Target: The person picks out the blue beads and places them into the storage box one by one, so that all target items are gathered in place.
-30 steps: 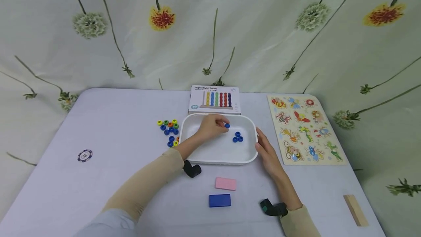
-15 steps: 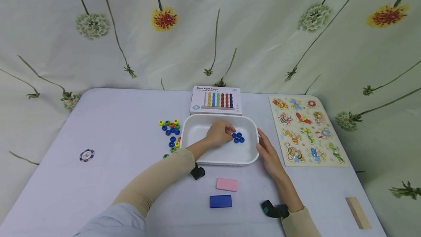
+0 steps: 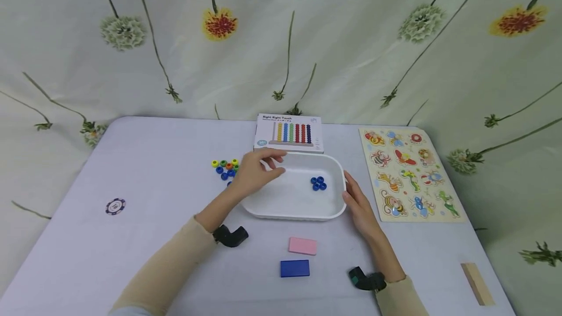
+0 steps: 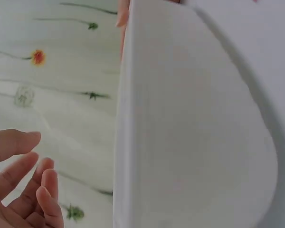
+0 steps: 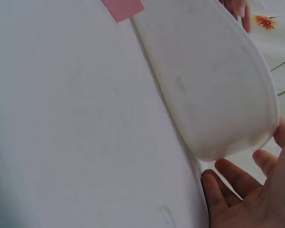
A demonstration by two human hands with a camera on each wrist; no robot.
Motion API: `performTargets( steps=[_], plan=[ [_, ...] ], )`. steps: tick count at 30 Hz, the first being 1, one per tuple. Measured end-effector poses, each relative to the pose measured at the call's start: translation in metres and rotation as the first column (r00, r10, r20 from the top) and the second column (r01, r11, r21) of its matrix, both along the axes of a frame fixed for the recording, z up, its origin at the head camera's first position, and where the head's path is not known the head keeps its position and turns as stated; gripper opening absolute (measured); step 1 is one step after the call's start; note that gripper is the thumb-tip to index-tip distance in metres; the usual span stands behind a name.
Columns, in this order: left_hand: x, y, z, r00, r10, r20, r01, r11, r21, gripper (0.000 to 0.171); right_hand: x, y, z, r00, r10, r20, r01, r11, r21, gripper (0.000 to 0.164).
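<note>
Over the left end of the white tray hovers my left hand, thumb and fingers apart with nothing between them; the left wrist view also shows those parted fingers. Several blue beads sit grouped inside the tray, toward its right. My right hand rests against the tray's right end, its relaxed fingers touching the outer wall in the right wrist view. Left of the tray lies a loose cluster of yellow, green, orange and blue beads, partly hidden by my left hand and forearm.
Behind the tray stands a printed toy box. An insect picture board lies to the right. Pink and blue blocks lie in front, a wooden strip at far right, a round chip at left.
My left hand set a blue bead beside the other blue beads in the tray and let go. It then moved back left, fingers parted. My right hand stayed at the tray's end.
</note>
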State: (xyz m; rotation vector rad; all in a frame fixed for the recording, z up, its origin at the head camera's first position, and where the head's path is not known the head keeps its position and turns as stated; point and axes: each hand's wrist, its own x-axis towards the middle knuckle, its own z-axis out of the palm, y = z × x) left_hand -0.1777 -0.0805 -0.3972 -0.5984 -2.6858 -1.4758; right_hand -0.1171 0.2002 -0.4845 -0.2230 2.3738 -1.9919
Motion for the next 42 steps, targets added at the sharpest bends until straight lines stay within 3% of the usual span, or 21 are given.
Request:
performTargets(
  steps=[3, 6, 9, 13, 16, 24, 30, 34, 38, 42],
  plan=[
    [0.004, -0.037, 0.002, 0.993, 0.104, -0.061, -0.103, 0.994, 0.025, 0.033, 0.0, 0.001, 0.0, 1.0, -0.011, 0.006, 0.011, 1.0, 0.003, 0.047],
    [0.004, -0.072, -0.009, 0.974, 0.215, -0.074, -0.213, 0.976, 0.038, 0.033, 0.001, 0.002, -0.001, 1.0, -0.02, 0.006, 0.02, 1.0, 0.011, 0.047],
    [0.002, -0.099, -0.028, 0.95, 0.308, -0.053, -0.305, 0.951, 0.057, 0.033, 0.001, 0.002, -0.002, 1.0, -0.024, 0.003, 0.024, 1.0, 0.012, 0.047],
    [-0.005, -0.127, -0.066, 0.925, 0.379, -0.038, -0.376, 0.924, 0.068, 0.033, 0.0, 0.002, -0.004, 1.0, -0.024, 0.005, 0.024, 1.0, 0.016, 0.048],
    [-0.005, -0.135, -0.08, 0.913, 0.409, -0.016, -0.408, 0.912, 0.038, 0.034, 0.0, 0.002, -0.005, 1.0, -0.023, 0.005, 0.023, 0.999, 0.022, 0.048],
    [-0.006, -0.136, -0.09, 0.898, 0.44, 0.03, -0.439, 0.898, -0.034, 0.032, 0.0, 0.0, -0.006, 1.0, -0.02, -0.002, 0.02, 1.0, 0.023, 0.048],
    [-0.01, -0.134, -0.096, 0.868, 0.497, 0.005, -0.492, 0.86, -0.139, 0.03, 0.001, 0.001, -0.005, 1.0, -0.018, 0.007, 0.018, 1.0, 0.026, 0.048],
    [-0.012, -0.129, -0.094, 0.857, 0.515, -0.019, -0.508, 0.839, -0.195, 0.03, 0.003, -0.001, 0.003, 1.0, -0.015, 0.019, 0.014, 1.0, 0.022, 0.049],
    [-0.014, -0.128, -0.093, 0.859, 0.51, -0.035, -0.503, 0.83, -0.242, 0.03, 0.007, -0.006, 0.017, 1.0, -0.015, 0.019, 0.014, 1.0, 0.024, 0.05],
    [-0.016, -0.132, -0.088, 0.878, 0.479, -0.016, -0.468, 0.85, -0.241, 0.028, 0.008, -0.009, 0.023, 1.0, -0.007, 0.009, 0.007, 0.999, 0.034, 0.051]
  ],
)
